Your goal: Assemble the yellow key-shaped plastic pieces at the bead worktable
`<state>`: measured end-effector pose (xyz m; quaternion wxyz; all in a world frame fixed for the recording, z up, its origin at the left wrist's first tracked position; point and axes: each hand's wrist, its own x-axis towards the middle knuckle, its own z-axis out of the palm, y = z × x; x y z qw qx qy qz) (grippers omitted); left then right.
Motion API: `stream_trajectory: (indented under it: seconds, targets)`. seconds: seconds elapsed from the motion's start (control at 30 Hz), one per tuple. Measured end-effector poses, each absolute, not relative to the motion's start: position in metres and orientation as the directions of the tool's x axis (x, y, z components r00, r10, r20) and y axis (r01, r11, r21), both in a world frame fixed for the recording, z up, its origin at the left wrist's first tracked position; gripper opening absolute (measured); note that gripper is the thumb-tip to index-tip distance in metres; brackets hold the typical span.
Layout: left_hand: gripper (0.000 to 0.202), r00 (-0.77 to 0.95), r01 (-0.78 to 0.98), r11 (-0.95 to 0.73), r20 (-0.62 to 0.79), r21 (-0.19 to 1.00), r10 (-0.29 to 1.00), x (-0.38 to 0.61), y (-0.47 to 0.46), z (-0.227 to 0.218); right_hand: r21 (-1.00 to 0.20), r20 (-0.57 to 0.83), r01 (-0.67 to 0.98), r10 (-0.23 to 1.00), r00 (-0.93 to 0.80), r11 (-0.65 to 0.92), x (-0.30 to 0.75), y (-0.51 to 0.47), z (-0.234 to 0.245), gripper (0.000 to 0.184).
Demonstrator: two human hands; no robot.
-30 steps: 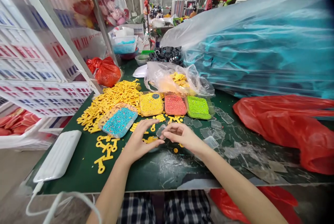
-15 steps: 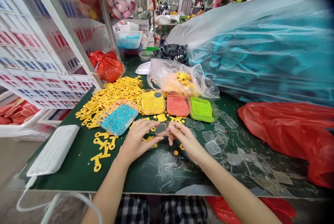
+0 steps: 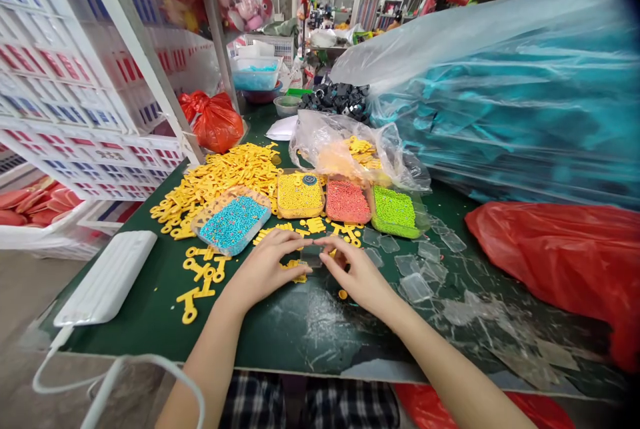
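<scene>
A small clear rectangular plastic piece (image 3: 312, 256) is held up between my two hands above the middle of the table. My left hand (image 3: 267, 266) grips its left side, thumb below and index finger along the far edge. My right hand (image 3: 357, 274) has its index fingertip at the far right corner and its thumb at the right edge. Behind the hands lie yellow plastic parts (image 3: 315, 224) and trays of small beads: blue (image 3: 235, 222), yellow (image 3: 300, 194), red (image 3: 349, 201) and green (image 3: 394, 208). A yellow disc (image 3: 343, 294) lies under my right hand.
Several loose clear plastic pieces (image 3: 415, 287) lie to the right. A heap of yellow parts (image 3: 225, 172) spreads at back left, near a white power bank (image 3: 106, 277) with a cable. Large blue-filled plastic bags (image 3: 520, 96) and a red bag (image 3: 550, 256) border the right side.
My right hand's fingers have opened from a pinch and now touch the clear piece's right side and far corner. My left hand keeps its grip. The view has shifted slightly.
</scene>
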<state>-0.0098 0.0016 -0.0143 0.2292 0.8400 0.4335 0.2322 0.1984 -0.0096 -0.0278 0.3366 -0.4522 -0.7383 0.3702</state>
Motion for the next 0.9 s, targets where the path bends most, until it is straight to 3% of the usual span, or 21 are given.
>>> stream_trajectory:
  seconds: [0.1, 0.3, 0.67, 0.9]
  targets:
    - [0.041, 0.498, 0.679, -0.451, 0.088, 0.579, 0.863, -0.018, 0.004, -0.017, -0.644, 0.241, 0.592, 0.863, -0.444, 0.485, 0.198, -0.015, -0.022, 0.024]
    - [0.044, 0.481, 0.745, -0.370, -0.062, 0.555, 0.874, -0.025, 0.002, -0.016, -0.367, 0.252, 0.694, 0.784, -0.567, 0.620, 0.194, -0.020, -0.024, 0.034]
    - [0.043, 0.475, 0.768, -0.307, -0.178, 0.563, 0.862, -0.023, 0.001, -0.008, -0.204, 0.235, 0.730, 0.757, -0.610, 0.652, 0.190, -0.022, -0.030, 0.035]
    - [0.043, 0.501, 0.733, -0.314, -0.166, 0.603, 0.849, -0.030, 0.001, -0.015, -0.178, 0.226, 0.723, 0.743, -0.630, 0.668, 0.188, -0.023, -0.028, 0.030]
